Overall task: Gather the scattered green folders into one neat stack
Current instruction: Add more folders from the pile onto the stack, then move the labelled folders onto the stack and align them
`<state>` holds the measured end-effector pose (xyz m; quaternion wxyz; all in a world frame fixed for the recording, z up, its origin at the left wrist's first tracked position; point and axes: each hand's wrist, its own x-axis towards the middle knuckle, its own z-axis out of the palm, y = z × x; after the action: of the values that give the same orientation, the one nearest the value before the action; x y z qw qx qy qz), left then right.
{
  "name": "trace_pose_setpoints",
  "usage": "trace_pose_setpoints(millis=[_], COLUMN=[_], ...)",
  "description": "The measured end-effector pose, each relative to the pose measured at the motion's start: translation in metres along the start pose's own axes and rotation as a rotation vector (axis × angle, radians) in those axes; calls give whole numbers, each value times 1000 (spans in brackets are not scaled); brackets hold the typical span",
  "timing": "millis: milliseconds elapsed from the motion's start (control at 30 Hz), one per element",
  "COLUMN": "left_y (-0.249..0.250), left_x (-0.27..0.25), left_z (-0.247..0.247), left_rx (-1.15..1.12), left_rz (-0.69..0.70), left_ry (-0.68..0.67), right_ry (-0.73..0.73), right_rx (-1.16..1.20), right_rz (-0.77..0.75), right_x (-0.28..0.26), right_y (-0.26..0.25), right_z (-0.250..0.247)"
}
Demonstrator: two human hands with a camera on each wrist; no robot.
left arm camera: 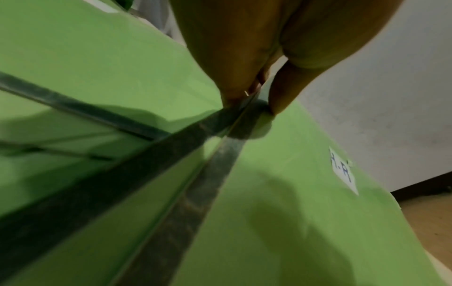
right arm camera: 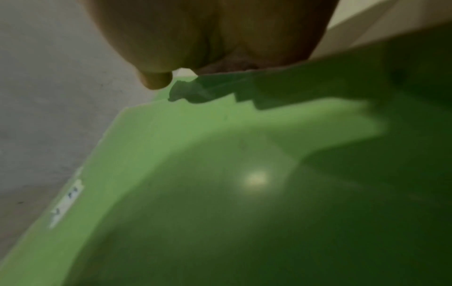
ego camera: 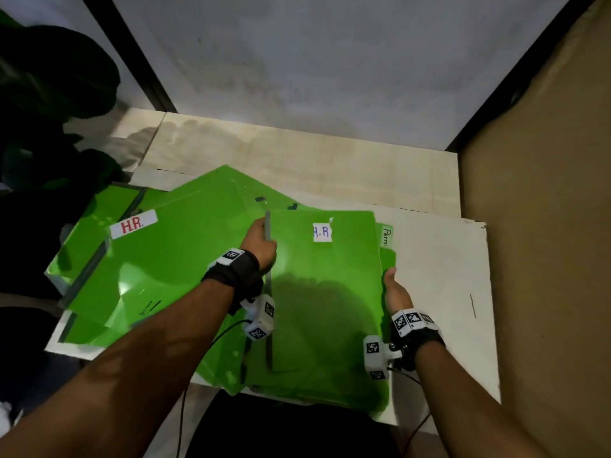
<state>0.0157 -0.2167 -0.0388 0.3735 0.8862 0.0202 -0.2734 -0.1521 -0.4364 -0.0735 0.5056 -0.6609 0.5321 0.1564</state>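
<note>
Several green folders lie overlapped on a white board (ego camera: 439, 279). The top folder (ego camera: 325, 292), with a blue "H.R" label, lies at the middle-right. My left hand (ego camera: 261, 241) pinches its grey spine (left arm camera: 171, 222) near the far end; thumb and fingers (left arm camera: 234, 91) meet on the strip. My right hand (ego camera: 395, 289) grips the same folder (right arm camera: 195, 174) by its right edge, thumb (right arm camera: 156, 81) on top and fingers hidden underneath. A folder with a red "H.R." label (ego camera: 132, 224) lies to the left. Under the top folder, a tab reading "Permi" (ego camera: 386, 236) sticks out.
Dark plant leaves (ego camera: 49, 94) hang over the left side. A brown cardboard panel (ego camera: 545, 242) stands along the right. Beige floor tiles (ego camera: 297, 153) and a grey wall (ego camera: 314, 61) lie beyond the board. Camera cables hang from both wrists.
</note>
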Motion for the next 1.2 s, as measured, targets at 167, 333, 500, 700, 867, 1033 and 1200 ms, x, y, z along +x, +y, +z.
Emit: trace_pose_setpoints(millis=[167, 333, 500, 700, 867, 1033, 1200], left_y=[-2, 8, 10, 10, -2, -16, -43], left_x=[5, 15, 13, 14, 5, 0, 15], left_z=[15, 18, 28, 38, 50, 57, 3], left_rx=[-10, 163, 256, 239, 140, 212, 257], left_rz=[40, 111, 92, 59, 88, 154, 156], left_ry=[-20, -68, -115, -165, -113, -136, 73], right_ry=[-47, -97, -74, -14, 23, 70, 75], right_rx=[4, 147, 197, 215, 240, 135, 5], right_rz=[-1, 81, 128, 123, 147, 115, 49], right_x=[7, 7, 11, 18, 29, 25, 23], right_y=[1, 1, -2, 0, 10, 7, 3], right_z=[0, -2, 3, 4, 6, 6, 8])
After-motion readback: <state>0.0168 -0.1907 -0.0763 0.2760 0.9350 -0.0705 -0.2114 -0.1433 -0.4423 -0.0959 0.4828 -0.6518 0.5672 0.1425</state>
